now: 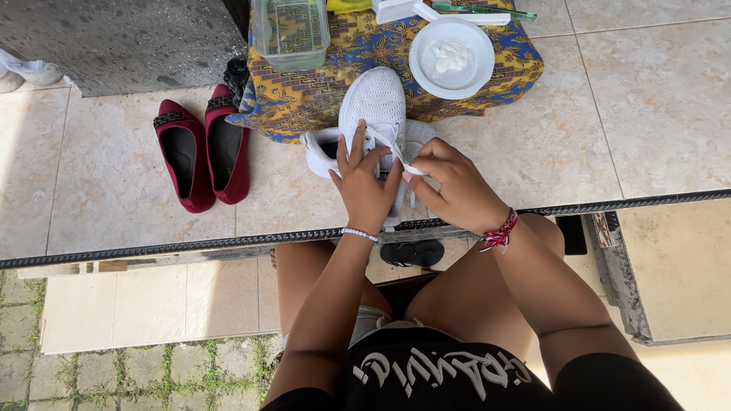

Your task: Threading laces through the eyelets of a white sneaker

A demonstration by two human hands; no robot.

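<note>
The white knitted-mesh lace-up sneaker (375, 114) stands on the beige tiled floor (114, 167), toe pointing away from the person and resting against the near edge of the blue-and-yellow patterned cloth (304, 91). Its heel end lies close to the dark ribbed metal edge strip (152, 250) that bounds the tiled floor, which places the lacing area directly under both hands.

The left hand (365, 190) lies flat on the tongue region, fingers spread and pressing down; this appears to steady the shoe against pulling forces. Its grip is apart, closed on nothing. The right hand (457, 186) has its grip pinched together on the white flat shoelace (396, 148), which runs taut from the eyelet area to the fingertips. The tension suggests the lace is being drawn through or tightened.

A second white sneaker (324, 148) lies partly under the first, touching it, at the cloth's near edge.

On the cloth stand a round white plastic bowl holding white paste (451, 57) and a clear plastic rectangular container (289, 30). A green-handled brush (487, 11) lies on a white tray at the far edge. A pair of dark red flat shoes with chain trim (202, 152) sits on the floor just beside the cloth, well clear of the hands.
</note>
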